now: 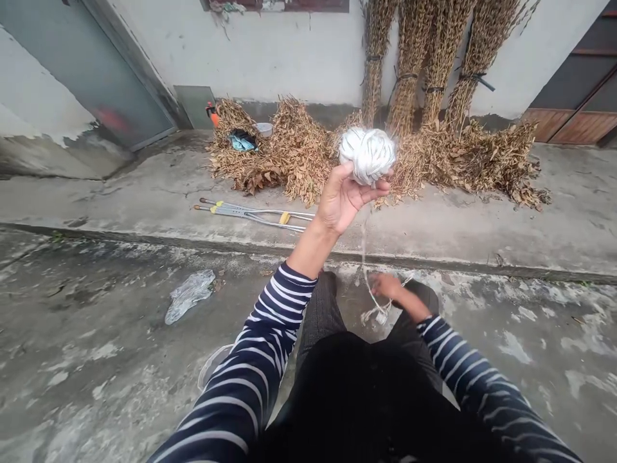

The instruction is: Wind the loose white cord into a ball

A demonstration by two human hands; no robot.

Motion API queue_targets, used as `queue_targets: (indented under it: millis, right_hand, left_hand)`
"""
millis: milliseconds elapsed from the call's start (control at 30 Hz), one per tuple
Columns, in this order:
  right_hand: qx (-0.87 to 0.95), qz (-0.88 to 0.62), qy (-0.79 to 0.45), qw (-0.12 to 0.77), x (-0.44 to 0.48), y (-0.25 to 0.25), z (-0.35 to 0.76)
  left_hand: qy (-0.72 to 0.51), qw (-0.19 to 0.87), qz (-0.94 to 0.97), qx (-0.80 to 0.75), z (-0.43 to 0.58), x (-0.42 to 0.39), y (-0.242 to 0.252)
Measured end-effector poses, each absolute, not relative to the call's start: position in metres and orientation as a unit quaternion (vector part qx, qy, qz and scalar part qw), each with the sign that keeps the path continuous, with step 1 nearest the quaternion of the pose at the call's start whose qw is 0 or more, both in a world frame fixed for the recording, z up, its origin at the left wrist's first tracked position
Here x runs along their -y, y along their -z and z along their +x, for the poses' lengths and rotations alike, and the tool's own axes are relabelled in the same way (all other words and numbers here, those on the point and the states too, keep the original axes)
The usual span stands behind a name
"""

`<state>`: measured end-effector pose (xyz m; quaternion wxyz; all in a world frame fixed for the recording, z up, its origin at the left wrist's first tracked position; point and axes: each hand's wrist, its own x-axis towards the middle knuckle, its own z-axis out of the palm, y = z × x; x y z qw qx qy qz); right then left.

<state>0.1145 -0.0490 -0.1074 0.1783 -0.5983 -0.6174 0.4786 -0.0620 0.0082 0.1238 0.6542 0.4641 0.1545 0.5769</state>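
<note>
- A crumpled clear plastic bag [189,294] lies on the stained concrete ground at the left, well apart from the person.
- A pair of metal crutches [255,214] lies flat on a raised concrete step [482,225], just in front of a heap of dried plants [294,151].
- The heap spreads along the foot of a white wall [270,51]. Tied bundles [414,58] of the same brown stalks lean upright against the wall above it.
- The left hand [344,196], in a navy-and-white striped sleeve, is raised near the middle of the view with the palm turned up. Its fingers curl around the underside of a ball of white twine [369,154], holding it up in front of the heap.
- A thin strand [365,247] hangs straight down from the ball to the right hand.
- The right hand [390,287] sits low between the person's knees, just above a small loose tangle [380,314] of twine. It is blurred, but its fingers look pinched narrowly on the strand.
- A brown wooden door [578,96] stands at the far right.
</note>
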Motion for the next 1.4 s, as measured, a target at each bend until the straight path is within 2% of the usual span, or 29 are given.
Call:
queue_targets:
  millis: [67, 167, 267, 367, 467, 733, 1067, 1400]
  right_hand:
    - [0.603, -0.603, -0.473, 0.22, 0.016, 0.071, 0.139]
    - [0.603, -0.569, -0.447, 0.336, -0.014, -0.003, 0.171]
    - [0.622, -0.425, -0.452, 0.477, -0.013, -0.069, 0.183]
    - [0.678, -0.368, -0.453, 0.446, -0.004, -0.102, 0.181]
    - [0.7, -0.388, -0.441, 0.406, -0.002, -0.108, 0.176]
    - [0.715, -0.404, -0.352, 0.448, -0.006, -0.106, 0.172]
    - [0.526, -0.425, -0.558, 0.481, -0.008, -0.127, 0.178]
    - [0.469, -0.424, -0.598, 0.492, 0.014, -0.144, 0.161]
  left_hand:
    - [-0.564, 0.658, 0.474, -0.155, -0.057, -0.012, -0.109]
    - [-0.528, 0.668, 0.497, -0.167, -0.047, -0.017, -0.086]
    - [-0.49, 0.675, 0.514, -0.2, -0.039, -0.019, -0.064]
    - [-0.47, 0.678, 0.517, -0.227, -0.035, -0.018, -0.05]
    - [-0.456, 0.685, 0.523, -0.223, -0.034, -0.017, -0.047]
    - [-0.44, 0.681, 0.541, -0.223, -0.035, -0.021, -0.05]
    - [-0.462, 0.67, 0.521, -0.255, -0.024, -0.026, -0.031]
    - [-0.48, 0.629, 0.528, -0.31, -0.012, -0.025, -0.041]
